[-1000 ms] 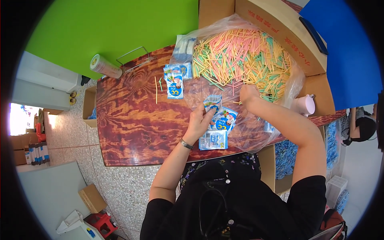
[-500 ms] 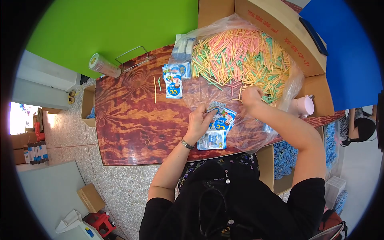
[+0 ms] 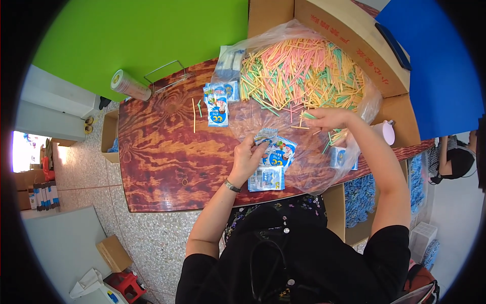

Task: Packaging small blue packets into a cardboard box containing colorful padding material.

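My left hand [image 3: 247, 159] pinches the edge of a small blue-and-white packet [image 3: 266, 135], just above other packets lying on the table. Directly beneath its fingers is a packet [image 3: 281, 152] with a cartoon print, and nearer my body lies another packet [image 3: 267, 178]. Between the fingertips of my right hand [image 3: 329, 119] are several thin yellow and green sticks [image 3: 307, 115], their ends pointing left. This hand is at the near edge of a large heap of pink, yellow and green sticks [image 3: 304, 71] spread on clear plastic.
An open cardboard box [image 3: 349, 43] surrounds the heap's far and right sides. More packets [image 3: 217, 110] lie at left beside loose sticks [image 3: 194, 115]. A clear-and-pink cylinder [image 3: 130, 85] and wire stand [image 3: 167, 76] are at the far edge. A pink cup [image 3: 386, 133] stands right.
My right hand has drawn back slightly from the heap and turned, and sticks now show in its fingers. The left hand stays nearly in place with the packet.
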A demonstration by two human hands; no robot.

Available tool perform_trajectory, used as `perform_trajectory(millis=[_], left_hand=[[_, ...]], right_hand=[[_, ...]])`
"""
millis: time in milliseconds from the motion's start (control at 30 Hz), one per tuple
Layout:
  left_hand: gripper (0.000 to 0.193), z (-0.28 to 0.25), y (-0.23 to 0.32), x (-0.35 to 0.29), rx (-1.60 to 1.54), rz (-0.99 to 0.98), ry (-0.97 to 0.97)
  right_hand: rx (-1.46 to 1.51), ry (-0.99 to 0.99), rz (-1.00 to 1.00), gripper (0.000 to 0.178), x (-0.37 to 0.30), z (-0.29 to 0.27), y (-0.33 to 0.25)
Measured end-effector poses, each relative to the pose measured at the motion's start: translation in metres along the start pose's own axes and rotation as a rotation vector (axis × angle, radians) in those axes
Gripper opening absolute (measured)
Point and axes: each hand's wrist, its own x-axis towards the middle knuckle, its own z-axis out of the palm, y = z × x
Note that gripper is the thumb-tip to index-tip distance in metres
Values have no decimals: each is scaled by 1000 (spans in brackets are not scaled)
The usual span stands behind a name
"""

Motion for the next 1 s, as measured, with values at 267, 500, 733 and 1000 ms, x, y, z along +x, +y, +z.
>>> perform_trajectory(millis=[267, 500, 733, 1000], left_hand=[[15, -1, 4, -1, 2, -35, -16], [21, 8, -15, 7, 76, 47, -80], [24, 4, -15, 17, 328, 76, -213], [20, 2, 6, 13, 426, 105, -271]], right_hand=[[800, -124, -56, 26, -17, 7, -8], [-242, 324, 36, 24, 24, 60, -6], [-397, 583, -116, 22, 25, 74, 2], [-136, 446, -112, 27, 16, 21, 1]])
